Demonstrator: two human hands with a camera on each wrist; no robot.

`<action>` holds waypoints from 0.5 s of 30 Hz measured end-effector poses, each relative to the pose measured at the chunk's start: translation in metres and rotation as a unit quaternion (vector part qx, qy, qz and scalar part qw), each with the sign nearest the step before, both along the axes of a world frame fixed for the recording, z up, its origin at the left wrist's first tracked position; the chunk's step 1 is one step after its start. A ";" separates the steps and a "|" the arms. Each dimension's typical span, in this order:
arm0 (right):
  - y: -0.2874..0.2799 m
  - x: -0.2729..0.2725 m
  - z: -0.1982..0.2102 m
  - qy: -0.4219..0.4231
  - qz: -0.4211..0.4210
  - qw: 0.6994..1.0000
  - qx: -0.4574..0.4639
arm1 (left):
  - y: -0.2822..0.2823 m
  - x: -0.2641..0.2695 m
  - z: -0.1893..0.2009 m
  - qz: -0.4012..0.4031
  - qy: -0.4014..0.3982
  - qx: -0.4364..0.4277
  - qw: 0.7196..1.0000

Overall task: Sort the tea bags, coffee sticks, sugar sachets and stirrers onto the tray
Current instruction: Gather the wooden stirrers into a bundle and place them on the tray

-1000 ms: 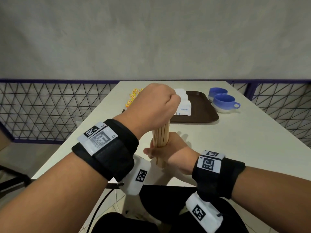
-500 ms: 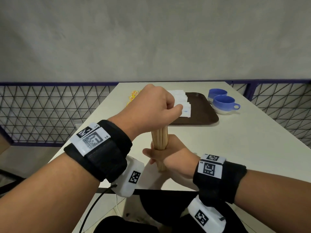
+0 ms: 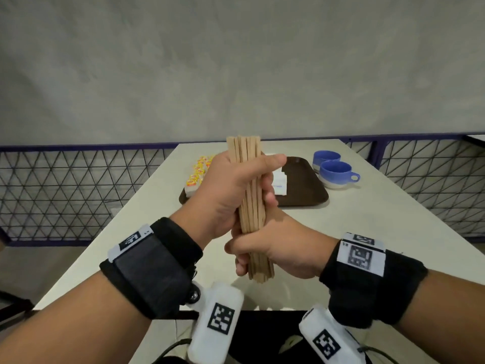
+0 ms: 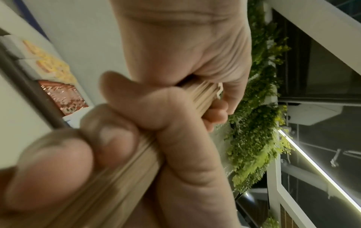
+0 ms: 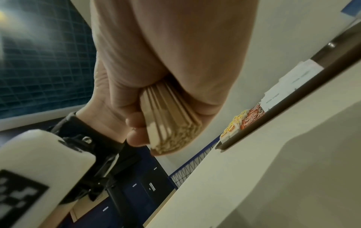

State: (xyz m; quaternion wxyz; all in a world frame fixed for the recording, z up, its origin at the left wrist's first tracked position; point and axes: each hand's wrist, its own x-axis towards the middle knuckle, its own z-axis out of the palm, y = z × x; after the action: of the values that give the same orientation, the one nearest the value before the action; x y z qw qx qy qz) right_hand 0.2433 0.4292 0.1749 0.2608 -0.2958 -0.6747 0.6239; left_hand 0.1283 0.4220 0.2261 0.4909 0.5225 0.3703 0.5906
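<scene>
A bundle of wooden stirrers (image 3: 250,206) stands upright above the near part of the table, held by both hands. My left hand (image 3: 228,190) wraps round its upper half, thumb stretched across the front. My right hand (image 3: 275,248) grips the lower half, and the bottom ends stick out below it. The left wrist view shows my fingers (image 4: 121,135) curled round the stirrers (image 4: 203,92). In the right wrist view the stirrer ends (image 5: 171,123) poke out of my fist. On the brown tray (image 3: 304,190) lie yellow tea bags (image 3: 198,172), red coffee sticks (image 5: 252,118) and white sugar sachets (image 3: 279,182).
Two blue cups (image 3: 336,172) stand to the right of the tray. The white table (image 3: 367,232) has bare surface on the near right. A wire mesh railing (image 3: 78,190) runs along both sides, with a grey wall behind.
My left hand has moved from a fist capping the bundle's top to a grip round its side, so the top ends now show. The right hand keeps its hold.
</scene>
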 end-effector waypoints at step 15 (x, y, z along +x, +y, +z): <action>0.023 0.012 0.015 -0.244 -0.130 0.914 0.296 | 0.048 0.008 0.001 0.138 -0.187 -0.119 0.965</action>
State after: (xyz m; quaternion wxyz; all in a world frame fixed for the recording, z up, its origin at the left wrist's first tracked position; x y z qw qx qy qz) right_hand 0.2550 0.4527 0.1895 0.2425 -0.4333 -0.8267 0.2645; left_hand 0.1365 0.4701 0.2273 0.5238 0.2849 0.4078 0.6915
